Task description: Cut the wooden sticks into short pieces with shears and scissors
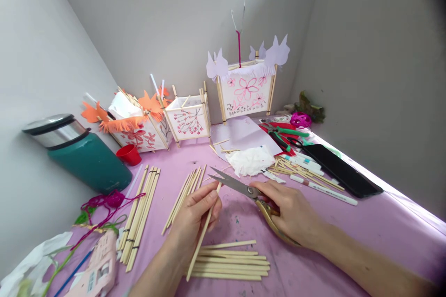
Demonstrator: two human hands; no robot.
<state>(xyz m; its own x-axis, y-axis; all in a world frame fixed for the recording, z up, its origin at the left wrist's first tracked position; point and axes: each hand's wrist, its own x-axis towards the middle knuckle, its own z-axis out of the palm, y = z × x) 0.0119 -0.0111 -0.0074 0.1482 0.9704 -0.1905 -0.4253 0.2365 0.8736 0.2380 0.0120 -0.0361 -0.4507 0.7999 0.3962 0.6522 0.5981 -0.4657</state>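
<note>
Pinched in my left hand [198,206] is a thin wooden stick [200,246], tilted, its upper end near the scissor blades. My right hand [294,211] grips a pair of scissors [237,183] with brass-coloured handles. The blades are parted and point left, close above the left fingertips; whether they touch the stick I cannot tell. Below the hands lies a row of loose wooden sticks [240,266] on the pink tabletop [299,269]. Another group of sticks [177,202] lies partly behind my left hand. Farther left are sticks bound with dark bands [141,216].
Paper lanterns with orange trim [134,137], red branches [190,122] and pink flowers [247,90] stand at the back. A teal bottle [92,162] and red cup [128,154] are left. Right are pliers [278,134], a phone [341,169], a marker [324,190] and crumpled tissue [251,160].
</note>
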